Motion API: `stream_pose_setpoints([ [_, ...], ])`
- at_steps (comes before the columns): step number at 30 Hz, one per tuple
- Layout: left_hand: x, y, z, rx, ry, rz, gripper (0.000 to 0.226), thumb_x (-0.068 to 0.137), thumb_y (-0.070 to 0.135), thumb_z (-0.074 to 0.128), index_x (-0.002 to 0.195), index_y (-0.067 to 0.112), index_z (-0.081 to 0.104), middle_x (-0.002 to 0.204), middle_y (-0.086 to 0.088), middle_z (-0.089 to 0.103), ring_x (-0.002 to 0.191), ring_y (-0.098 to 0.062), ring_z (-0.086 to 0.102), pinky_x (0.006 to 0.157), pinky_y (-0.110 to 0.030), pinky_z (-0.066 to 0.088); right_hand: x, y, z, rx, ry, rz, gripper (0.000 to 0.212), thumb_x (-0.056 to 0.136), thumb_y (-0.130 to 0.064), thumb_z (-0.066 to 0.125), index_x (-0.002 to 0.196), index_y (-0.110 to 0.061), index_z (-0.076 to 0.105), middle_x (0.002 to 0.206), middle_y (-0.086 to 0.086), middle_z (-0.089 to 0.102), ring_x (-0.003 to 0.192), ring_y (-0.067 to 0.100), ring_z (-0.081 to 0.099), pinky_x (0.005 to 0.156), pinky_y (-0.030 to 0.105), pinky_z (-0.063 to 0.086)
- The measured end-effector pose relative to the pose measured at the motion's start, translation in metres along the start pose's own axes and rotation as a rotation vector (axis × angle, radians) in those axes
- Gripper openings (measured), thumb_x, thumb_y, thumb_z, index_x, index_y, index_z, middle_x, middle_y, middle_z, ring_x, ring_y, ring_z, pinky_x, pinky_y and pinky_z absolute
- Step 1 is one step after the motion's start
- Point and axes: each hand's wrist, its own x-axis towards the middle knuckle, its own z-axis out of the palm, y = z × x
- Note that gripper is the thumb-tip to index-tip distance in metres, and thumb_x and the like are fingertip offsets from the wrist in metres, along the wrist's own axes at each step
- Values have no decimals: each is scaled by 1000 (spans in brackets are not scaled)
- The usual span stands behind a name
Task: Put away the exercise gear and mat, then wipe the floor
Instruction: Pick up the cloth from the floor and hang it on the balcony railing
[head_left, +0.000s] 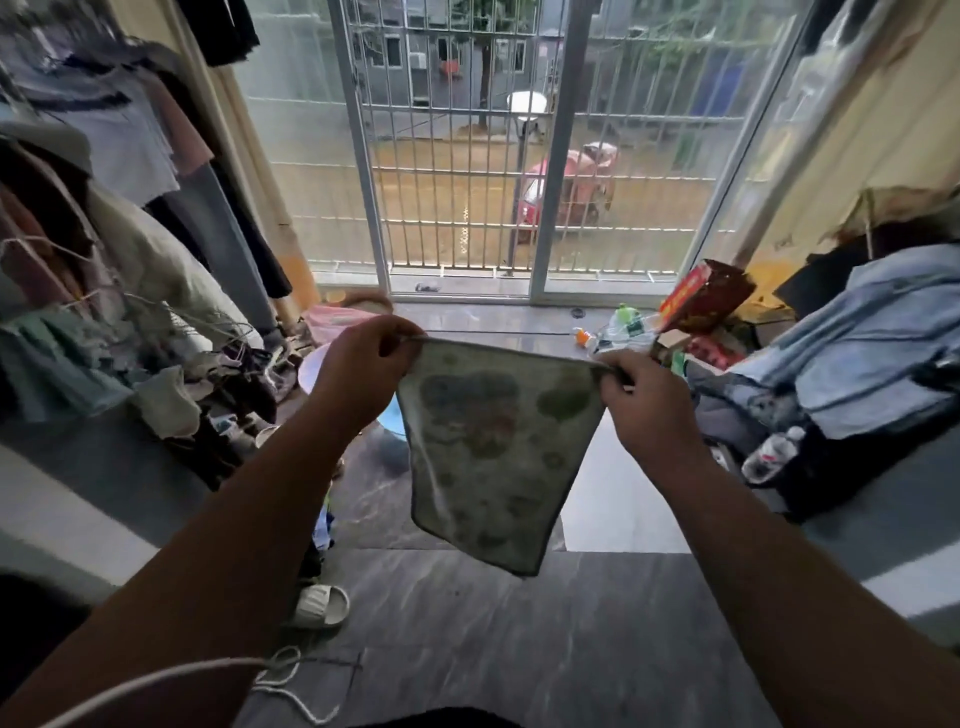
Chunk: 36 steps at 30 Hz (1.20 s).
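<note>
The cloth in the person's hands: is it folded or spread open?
Spread open. The left hand and right hand pinch the top corners of the cloth, which hangs flat, its print showing.

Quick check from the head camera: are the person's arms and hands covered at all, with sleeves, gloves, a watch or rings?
Both forearms are bare as far as the view shows, with no sleeves. The left hand and right hand wear no gloves, and no watch, band or ring shows on either wrist or on the fingers.

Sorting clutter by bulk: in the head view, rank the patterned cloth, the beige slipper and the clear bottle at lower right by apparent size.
1. Patterned green-and-white cloth, nearest the camera, which inflates it.
2. Beige foam slipper.
3. Clear plastic bottle; the last two look close.
</note>
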Motion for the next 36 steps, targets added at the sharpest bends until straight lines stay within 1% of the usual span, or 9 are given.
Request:
stream_pose_setpoints([
  [2, 29, -7, 13, -18, 13, -39, 13, 90, 19, 66, 98, 24, 74, 83, 10, 71, 74, -5, 63, 70, -26, 48, 37, 10, 6, -1, 0, 21, 20, 91, -10, 59, 100, -22, 72, 76, -11, 60, 74, 12, 56, 59, 4, 34],
  [6, 95, -24, 37, 7, 5, -61, 12, 90, 17, 64, 96, 24, 72, 78, 10, 67, 70, -3, 60, 63, -23, 42, 116, 29, 33, 19, 2, -3, 21, 90, -12, 58, 100, -24, 73, 77, -11, 63, 74, 15, 59, 66, 23, 38],
  [11, 197, -62, 60, 9, 44, -66, 13, 89, 13, 65, 97, 21, 72, 78, 8, 66, 67, 5, 57, 57, -5, 36, 223, 51, 85, -11, 22, 10, 21, 91, -19, 58, 103, -25, 73, 88, -4, 70, 80, 16, 60, 68, 27, 41],
  [13, 247, -82, 69, -15, 49, -75, 12, 88, 15, 66, 97, 21, 72, 80, 4, 69, 68, -1, 60, 63, -12, 43, 271, 58, 109, 14, 16, -10, 21, 91, -17, 57, 104, -23, 73, 92, -1, 72, 84, 19, 62, 73, 30, 48],
  [16, 327, -112, 80, -68, 45, -88, 14, 84, 26, 67, 96, 23, 73, 82, 3, 71, 75, -17, 67, 73, -35, 55, 344, 67, 142, 31, 5, 18, 22, 91, -15, 57, 105, -21, 72, 94, -2, 72, 83, 17, 62, 72, 27, 45],
  [21, 456, -135, 95, -95, 3, -111, 11, 82, 24, 67, 92, 28, 71, 79, 6, 71, 76, -17, 68, 75, -44, 58, 459, 76, 183, 61, 15, 71, 20, 91, -15, 55, 98, -25, 71, 87, -6, 70, 78, 15, 62, 65, 25, 43],
  [26, 572, -140, 121, -56, -8, -98, 17, 86, 14, 67, 91, 30, 71, 75, 3, 72, 71, -20, 68, 70, -35, 54, 569, 101, 208, 39, 32, 74, 20, 91, -17, 55, 100, -21, 72, 87, -4, 71, 80, 14, 62, 67, 23, 44],
  [31, 689, -155, 161, -39, 10, -38, 16, 88, 13, 66, 89, 29, 70, 74, 8, 69, 66, -6, 63, 66, -22, 48, 685, 150, 243, 11, 52, 21, 20, 90, -14, 57, 102, -20, 73, 93, 0, 73, 86, 18, 64, 72, 25, 45],
  [36, 810, -172, 215, -38, 75, -45, 14, 86, 11, 64, 92, 20, 74, 70, 5, 69, 63, -9, 62, 63, -22, 47, 819, 202, 274, 44, 29, -35, 21, 89, -15, 58, 100, -25, 73, 93, -5, 72, 87, 16, 64, 75, 25, 46],
])
